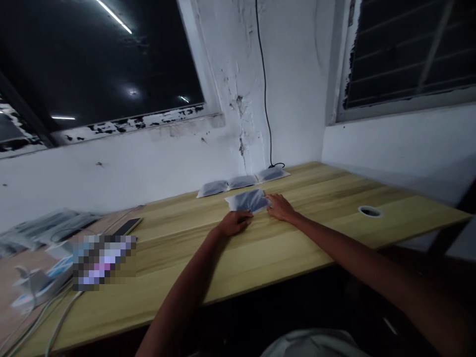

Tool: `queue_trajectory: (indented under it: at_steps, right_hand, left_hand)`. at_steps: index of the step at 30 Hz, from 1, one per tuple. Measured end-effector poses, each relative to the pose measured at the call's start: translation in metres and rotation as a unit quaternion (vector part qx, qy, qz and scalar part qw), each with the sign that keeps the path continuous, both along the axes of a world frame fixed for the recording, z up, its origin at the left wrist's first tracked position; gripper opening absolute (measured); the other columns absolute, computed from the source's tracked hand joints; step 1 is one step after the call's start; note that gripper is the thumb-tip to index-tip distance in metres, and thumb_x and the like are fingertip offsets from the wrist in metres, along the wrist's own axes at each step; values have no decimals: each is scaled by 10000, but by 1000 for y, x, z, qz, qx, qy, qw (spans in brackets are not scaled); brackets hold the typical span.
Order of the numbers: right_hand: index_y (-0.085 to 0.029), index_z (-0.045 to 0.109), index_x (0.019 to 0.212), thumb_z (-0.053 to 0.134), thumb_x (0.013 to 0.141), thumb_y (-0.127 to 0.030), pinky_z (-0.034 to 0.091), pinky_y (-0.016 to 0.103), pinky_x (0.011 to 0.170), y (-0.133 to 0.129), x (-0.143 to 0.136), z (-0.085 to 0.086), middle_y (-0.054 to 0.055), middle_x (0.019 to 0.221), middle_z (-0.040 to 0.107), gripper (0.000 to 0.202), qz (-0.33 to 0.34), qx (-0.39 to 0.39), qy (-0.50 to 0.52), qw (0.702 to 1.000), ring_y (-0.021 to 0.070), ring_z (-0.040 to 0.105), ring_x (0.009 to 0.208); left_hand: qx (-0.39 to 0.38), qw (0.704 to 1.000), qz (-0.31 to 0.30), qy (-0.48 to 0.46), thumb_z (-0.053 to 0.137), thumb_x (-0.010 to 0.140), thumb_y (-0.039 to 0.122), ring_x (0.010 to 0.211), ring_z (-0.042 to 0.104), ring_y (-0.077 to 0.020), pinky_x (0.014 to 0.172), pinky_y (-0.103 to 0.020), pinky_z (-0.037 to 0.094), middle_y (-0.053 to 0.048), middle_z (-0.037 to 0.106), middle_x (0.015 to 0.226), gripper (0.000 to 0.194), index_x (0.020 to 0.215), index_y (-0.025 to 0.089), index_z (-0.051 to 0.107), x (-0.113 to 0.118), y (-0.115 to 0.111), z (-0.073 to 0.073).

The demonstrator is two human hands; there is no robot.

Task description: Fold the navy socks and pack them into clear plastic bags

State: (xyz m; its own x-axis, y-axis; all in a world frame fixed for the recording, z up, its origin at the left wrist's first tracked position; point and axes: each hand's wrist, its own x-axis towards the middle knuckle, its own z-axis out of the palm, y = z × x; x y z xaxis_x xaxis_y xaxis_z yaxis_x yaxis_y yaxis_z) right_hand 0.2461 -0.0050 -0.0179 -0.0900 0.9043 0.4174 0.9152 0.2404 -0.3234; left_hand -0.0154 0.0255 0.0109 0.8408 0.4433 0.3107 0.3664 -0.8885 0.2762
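A frosted plastic bag (pixel 246 200) with something dark inside lies on the wooden table, in the middle of the head view. My left hand (pixel 235 222) has its fingers bent at the bag's near edge, gripping it there. On the right edge of the same bag, my right hand (pixel 279 206) is closed, with the fingertips pressed on the plastic. What the bag contains cannot be made out. Just behind it, along the wall, three similar bags lie in a row: a left one (pixel 213 188), a middle one (pixel 242 182) and a right one (pixel 272 173).
To the left are a pile of grey plastic packets (pixel 48 228), a dark phone (pixel 127 227), a blurred-out object (pixel 104 263) and a white power strip (pixel 44 285) with cables. A round cable hole (pixel 370 211) is at the table's right. A black cord (pixel 265 84) hangs down the wall.
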Motion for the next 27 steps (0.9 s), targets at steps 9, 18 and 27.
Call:
queue_trajectory:
  at_steps: [9, 18, 27]
  right_hand:
    - [-160, 618, 1011, 543, 687, -10, 411, 263, 731, -13, 6, 14, 37, 851, 639, 364, 143, 63, 49, 987, 174, 575, 779]
    - [-175, 627, 874, 756, 621, -207, 440, 253, 604, -19, -28, 14, -31, 666, 642, 286, 171, -97, 344, 918, 137, 587, 609]
    - [-179, 698, 807, 842, 567, -251, 499, 288, 664, -22, -23, 20, 11, 703, 709, 289, 241, -128, 389, 880, 169, 648, 669]
  left_hand:
    - [104, 990, 91, 13, 566, 892, 280, 1081, 655, -206, 952, -343, 521, -71, 700, 1179, 336, 1211, 218, 652, 18, -16, -7]
    - [194, 976, 98, 4, 604, 896, 316, 980, 654, -206, 842, -316, 522, -86, 700, 1080, 261, 1120, 206, 679, 22, -25, 0]
    - [333, 942, 19, -28, 465, 984, 258, 766, 598, -158, 695, -267, 458, -59, 637, 799, 241, 917, 176, 682, 24, -23, -2]
